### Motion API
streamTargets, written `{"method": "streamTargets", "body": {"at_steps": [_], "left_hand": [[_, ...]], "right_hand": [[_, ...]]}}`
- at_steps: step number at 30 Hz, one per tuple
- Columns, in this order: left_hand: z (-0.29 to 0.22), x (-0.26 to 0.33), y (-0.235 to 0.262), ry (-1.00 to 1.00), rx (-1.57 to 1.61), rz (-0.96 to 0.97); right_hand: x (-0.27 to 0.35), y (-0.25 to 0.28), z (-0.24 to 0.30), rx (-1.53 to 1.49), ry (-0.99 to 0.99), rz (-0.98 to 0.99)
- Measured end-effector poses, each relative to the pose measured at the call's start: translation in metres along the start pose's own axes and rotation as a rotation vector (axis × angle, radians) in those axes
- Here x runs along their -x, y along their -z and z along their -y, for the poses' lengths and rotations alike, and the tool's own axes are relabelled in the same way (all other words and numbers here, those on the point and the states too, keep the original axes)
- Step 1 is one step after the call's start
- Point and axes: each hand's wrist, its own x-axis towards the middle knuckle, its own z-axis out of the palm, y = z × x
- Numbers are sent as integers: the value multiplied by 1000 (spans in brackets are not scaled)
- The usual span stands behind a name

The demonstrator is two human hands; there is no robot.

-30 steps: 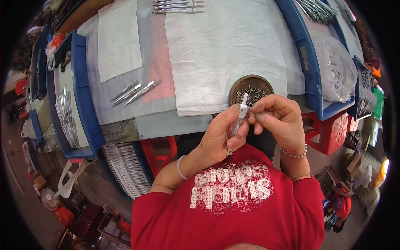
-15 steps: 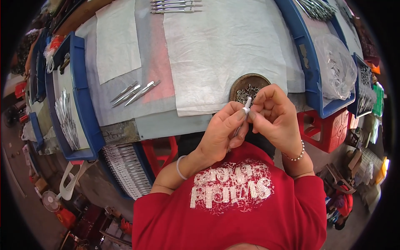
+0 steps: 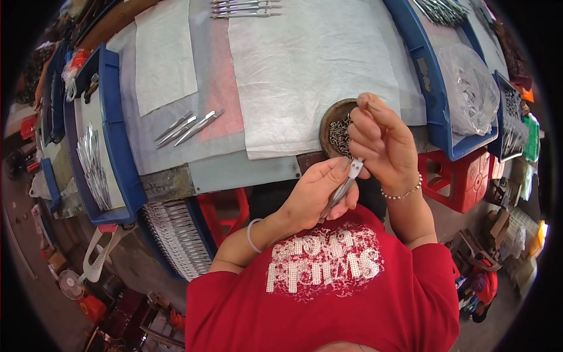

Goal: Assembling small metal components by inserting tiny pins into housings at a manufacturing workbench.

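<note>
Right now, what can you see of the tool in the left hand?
The tool is slim and silvery, metal by its look, with a paler head at the upper end bearing small dark spots. Its body slants down and leftward in the picture. The left hand grips it between thumb and fingers, hiding part of it. The right hand is close by the head; whether they touch is unclear.

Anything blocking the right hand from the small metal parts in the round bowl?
Nothing visible. In this view the right hand overlaps the right side of the round bowl; small metal parts show uncovered to its left. The left hand, holding the silver tool, is lower in view, outside the bowl.
</note>
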Motion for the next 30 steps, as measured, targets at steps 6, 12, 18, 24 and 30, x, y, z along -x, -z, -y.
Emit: {"method": "streamTargets", "body": {"at_steps": [6,12,18,24,30], "left_hand": [[5,5,0,-112,-235,44],[9,12,-7,-227,-277,25],[0,15,0,123,195,52],[7,19,12,98,381,121],[-13,32,19,65,290,24]], "right_hand": [[7,-17,-8,171,3,-22],[16,-25,-15,200,108,-13],[11,-20,-15,130,79,27],[7,-21,-22,326,101,24],[25,-48,-2,1789,637,464]]}}
